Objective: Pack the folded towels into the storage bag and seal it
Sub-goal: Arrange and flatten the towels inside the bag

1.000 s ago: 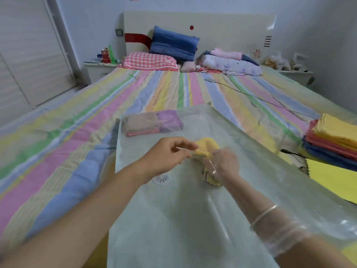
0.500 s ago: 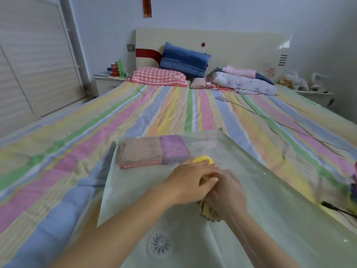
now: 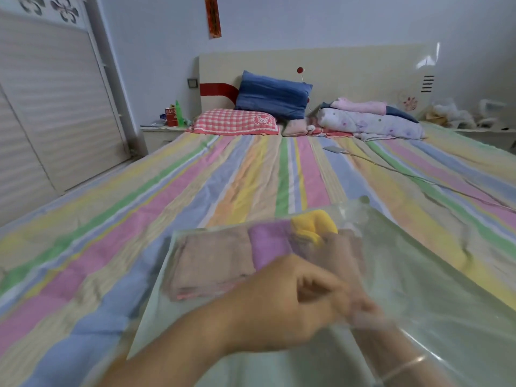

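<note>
A translucent storage bag point(image 3: 435, 289) lies on the striped bed. Inside, at its far end, a brownish towel point(image 3: 212, 258) and a purple towel point(image 3: 270, 241) lie side by side. My right hand point(image 3: 349, 252) is inside the bag, seen blurred through the film, and holds a yellow towel point(image 3: 312, 223) right beside the purple one. My left hand point(image 3: 293, 300) sits on top of the bag over my right forearm. Its fingers are curled and pinch the film.
The striped bed point(image 3: 251, 174) stretches ahead to the headboard. There lie a blue pillow point(image 3: 273, 93), a checked pillow point(image 3: 234, 121) and folded bedding point(image 3: 371, 121). A phone point(image 3: 332, 149) with a cable lies mid-bed. A nightstand point(image 3: 159, 132) and wardrobe doors stand at the left.
My right hand has pushed the yellow towel deeper into the bag, up beside the purple towel. My left hand has slid back towards my right wrist. The view has tilted up.
</note>
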The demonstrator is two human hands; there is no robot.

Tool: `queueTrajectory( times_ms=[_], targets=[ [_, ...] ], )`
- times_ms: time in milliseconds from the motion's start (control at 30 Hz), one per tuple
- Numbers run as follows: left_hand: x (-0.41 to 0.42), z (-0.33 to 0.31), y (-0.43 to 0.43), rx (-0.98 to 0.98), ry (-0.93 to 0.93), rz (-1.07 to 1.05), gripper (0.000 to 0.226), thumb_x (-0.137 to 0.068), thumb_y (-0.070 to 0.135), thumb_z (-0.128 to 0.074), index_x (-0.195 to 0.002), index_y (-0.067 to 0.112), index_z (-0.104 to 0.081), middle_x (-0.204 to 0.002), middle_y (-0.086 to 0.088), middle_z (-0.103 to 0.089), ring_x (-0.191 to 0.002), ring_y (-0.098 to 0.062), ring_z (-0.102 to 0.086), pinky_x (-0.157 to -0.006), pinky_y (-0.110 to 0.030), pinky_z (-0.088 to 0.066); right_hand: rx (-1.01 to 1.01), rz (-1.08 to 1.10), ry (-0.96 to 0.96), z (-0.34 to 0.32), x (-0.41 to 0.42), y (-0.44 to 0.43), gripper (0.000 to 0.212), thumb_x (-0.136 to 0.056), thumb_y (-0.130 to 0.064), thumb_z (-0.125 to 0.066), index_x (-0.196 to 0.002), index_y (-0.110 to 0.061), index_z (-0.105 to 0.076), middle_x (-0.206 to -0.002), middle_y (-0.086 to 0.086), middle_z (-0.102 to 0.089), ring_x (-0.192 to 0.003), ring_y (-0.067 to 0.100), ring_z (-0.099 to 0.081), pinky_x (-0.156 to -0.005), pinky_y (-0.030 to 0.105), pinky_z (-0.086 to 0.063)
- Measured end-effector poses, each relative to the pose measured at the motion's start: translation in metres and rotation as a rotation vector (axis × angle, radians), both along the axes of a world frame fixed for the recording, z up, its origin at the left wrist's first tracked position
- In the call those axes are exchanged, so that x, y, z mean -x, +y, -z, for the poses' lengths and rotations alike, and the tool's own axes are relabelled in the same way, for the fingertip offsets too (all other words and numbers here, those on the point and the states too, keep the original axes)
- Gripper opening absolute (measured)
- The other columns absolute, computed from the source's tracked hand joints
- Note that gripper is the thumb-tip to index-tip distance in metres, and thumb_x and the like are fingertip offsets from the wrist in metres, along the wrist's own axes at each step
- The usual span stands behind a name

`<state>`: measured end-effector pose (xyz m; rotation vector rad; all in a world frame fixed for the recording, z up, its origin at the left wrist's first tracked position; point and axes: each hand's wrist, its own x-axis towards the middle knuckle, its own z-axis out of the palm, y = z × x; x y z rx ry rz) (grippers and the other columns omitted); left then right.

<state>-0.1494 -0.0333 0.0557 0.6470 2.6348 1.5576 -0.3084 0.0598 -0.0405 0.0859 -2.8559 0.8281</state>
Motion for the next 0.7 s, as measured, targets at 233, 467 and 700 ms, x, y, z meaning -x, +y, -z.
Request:
queueTrajectory(
  times_ms=[233,467,700],
  targets=[
    [0.115,0.056,-0.072,0.661,0.196,-0.569,0.043,-0.095,0.040,-0.049,-0.137,0.031,-0.049,-0.149,0.007,-0.044,-0.136,-0.012,-0.040,-0.112,-0.025,-0.029,-0.096,-0.101,0.089,0.025,0.049,0.002,0.044,-0.080,-0.067,-0.034,-0.102,-0.031,-0.051,-0.101,0.009,-0.059,-0.108,0.032,-0.049,-0.091,0.042,-0.040],
    [0.143,0.098,-0.083,0.964,-0.130,-0.424,0.063,-0.094,0.064,-0.020,-0.151,0.043,0.001,-0.162,0.005,0.009,-0.150,-0.016,0.007,-0.120,-0.048,0.002,-0.105,-0.425,0.012,0.011,0.060,0.003,0.055,-0.090,-0.026,-0.017,-0.131,-0.013,-0.051,-0.139,0.011,-0.048,-0.133,0.025,-0.037,-0.113,0.031,-0.019],
    [0.145,0.106,-0.084,0.958,-0.141,-0.428,0.066,-0.093,0.065,-0.014,-0.152,0.040,0.002,-0.162,0.007,0.007,-0.150,-0.015,0.007,-0.120,-0.047,0.002,-0.208,-0.482,-0.008,0.016,0.100,0.018,0.041,-0.097,-0.041,-0.028,-0.123,-0.025,-0.055,-0.131,0.005,-0.053,-0.127,0.028,-0.047,-0.101,0.036,-0.042]
  ],
)
